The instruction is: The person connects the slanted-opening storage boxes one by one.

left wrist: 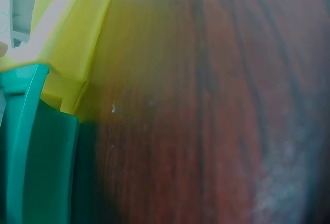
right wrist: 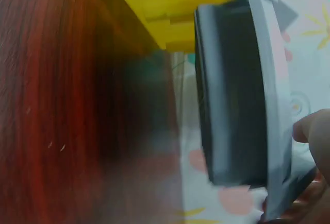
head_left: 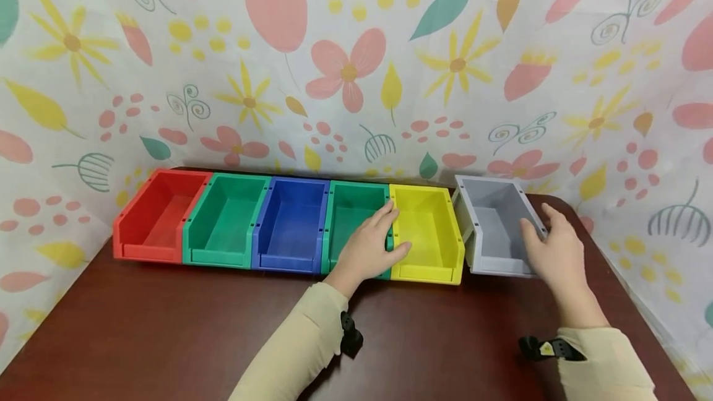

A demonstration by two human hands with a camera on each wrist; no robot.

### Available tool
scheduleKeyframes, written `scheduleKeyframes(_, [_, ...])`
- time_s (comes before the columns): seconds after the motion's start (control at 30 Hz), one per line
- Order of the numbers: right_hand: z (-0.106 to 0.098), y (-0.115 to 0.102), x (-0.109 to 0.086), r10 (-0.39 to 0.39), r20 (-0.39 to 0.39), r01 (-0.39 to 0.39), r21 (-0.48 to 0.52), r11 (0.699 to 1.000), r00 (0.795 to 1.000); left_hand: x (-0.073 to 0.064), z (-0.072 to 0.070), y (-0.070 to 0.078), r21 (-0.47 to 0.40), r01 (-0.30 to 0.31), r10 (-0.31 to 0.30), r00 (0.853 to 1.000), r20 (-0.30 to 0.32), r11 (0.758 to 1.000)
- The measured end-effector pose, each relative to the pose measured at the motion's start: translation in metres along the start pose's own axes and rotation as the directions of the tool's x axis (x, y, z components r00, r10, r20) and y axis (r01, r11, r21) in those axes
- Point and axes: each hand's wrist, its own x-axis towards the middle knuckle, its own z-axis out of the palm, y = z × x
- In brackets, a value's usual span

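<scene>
At the right end of a row of plastic storage bins, my right hand (head_left: 559, 255) grips the right side wall of a grey bin (head_left: 496, 234). Its thumb is on the inner side, the fingers outside. The grey bin stands apart from the yellow bin (head_left: 424, 234) and looks raised off the table in the right wrist view. My left hand (head_left: 364, 246) rests over the shared rim of the yellow bin and a green bin (head_left: 353, 206), fingers fairly straight and thumb over the yellow one. Little of this hand shows in the left wrist view.
Left of these stand a blue bin (head_left: 294, 221), another green bin (head_left: 231, 221) and a red bin (head_left: 164, 221), side by side. All sit on a dark brown wooden table (head_left: 184, 327) against a flower-patterned cloth (head_left: 345, 135).
</scene>
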Motion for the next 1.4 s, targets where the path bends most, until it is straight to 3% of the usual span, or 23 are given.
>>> scheduleKeyframes(0.07, [0.002, -0.01, -0.003, -0.066, -0.082, 0.069, 0.04, 0.997, 0.994, -0.003, 0.002, 0.001, -0.001, 0.001, -0.001, 1.0, 0.008, 1.0])
scheduleKeyframes(0.17, [0.008, -0.027, -0.004, -0.219, -0.18, 0.233, 0.057, 0.971, 0.959, -0.005, 0.002, 0.001, -0.008, -0.003, 0.003, 1.0, 0.005, 1.0])
scheduleKeyframes(0.23, [0.013, -0.038, -0.002, -0.301, -0.159, 0.314, 0.064, 0.947, 0.94, -0.004, 0.002, 0.001, -0.01, -0.005, 0.005, 1.0, -0.004, 1.0])
scheduleKeyframes(0.33, [0.02, -0.05, 0.002, -0.374, -0.038, 0.376, 0.082, 0.923, 0.927, -0.003, 0.001, 0.001, -0.013, -0.003, 0.003, 1.0, -0.011, 1.0])
scheduleKeyframes(0.47, [0.027, -0.057, 0.007, -0.399, 0.099, 0.389, 0.106, 0.915, 0.912, 0.001, 0.0, 0.001, -0.012, 0.008, -0.008, 1.0, -0.008, 1.0])
scheduleKeyframes(0.6, [0.03, -0.057, 0.014, -0.396, 0.126, 0.383, 0.114, 0.917, 0.91, 0.006, 0.0, 0.001, -0.021, 0.0, -0.001, 0.999, -0.036, 1.0])
scheduleKeyframes(0.73, [0.032, -0.053, 0.013, -0.325, 0.186, 0.31, 0.107, 0.945, 0.927, 0.005, 0.001, 0.002, -0.022, -0.009, 0.008, 0.999, -0.042, 1.0])
scheduleKeyframes(0.87, [0.033, -0.051, 0.007, -0.256, 0.278, 0.234, 0.11, 0.966, 0.926, -0.001, 0.003, 0.001, -0.018, -0.002, 0.002, 1.0, -0.029, 1.0])
scheduleKeyframes(1.17, [0.041, -0.049, 0.001, -0.271, 0.269, 0.239, 0.145, 0.96, 0.924, -0.003, 0.002, -0.001, -0.04, 0.001, -0.002, 1.0, -0.026, 0.999])
scheduleKeyframes(1.4, [0.05, -0.044, -0.001, -0.252, 0.318, 0.224, 0.123, 0.967, 0.914, -0.002, 0.001, 0.0, -0.044, 0.01, -0.01, 1.0, -0.004, 0.999])
